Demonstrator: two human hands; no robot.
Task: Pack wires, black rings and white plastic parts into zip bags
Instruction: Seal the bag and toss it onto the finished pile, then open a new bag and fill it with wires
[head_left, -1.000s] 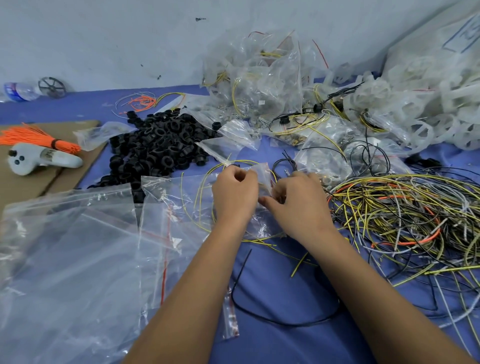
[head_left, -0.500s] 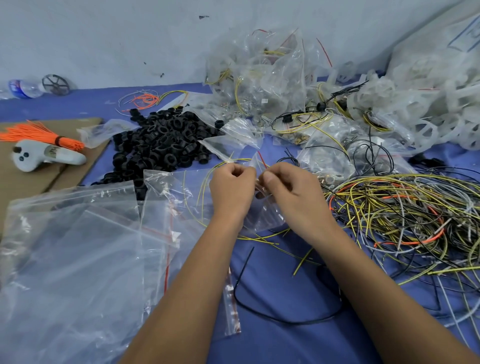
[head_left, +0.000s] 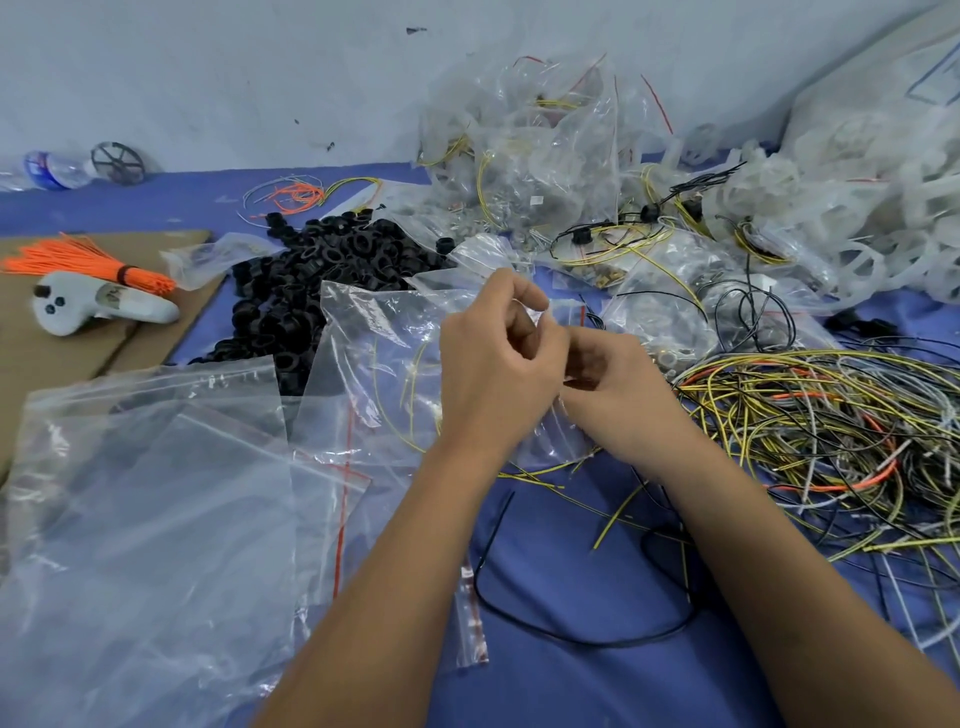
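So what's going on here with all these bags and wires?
A person is packing small parts into clear zip bags. Both hands, left and right, pinch the top of one zip bag that has yellow wires inside, apparently working on its mouth. A pile of black rings lies behind it, a tangle of loose wires to the right, and empty bags to the left. White plastic parts and filled bags sit at the back.

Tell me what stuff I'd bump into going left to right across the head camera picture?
Orange wire bundle → white controller → pile of black rings → left hand → right hand → tangle of yellow and black wires.
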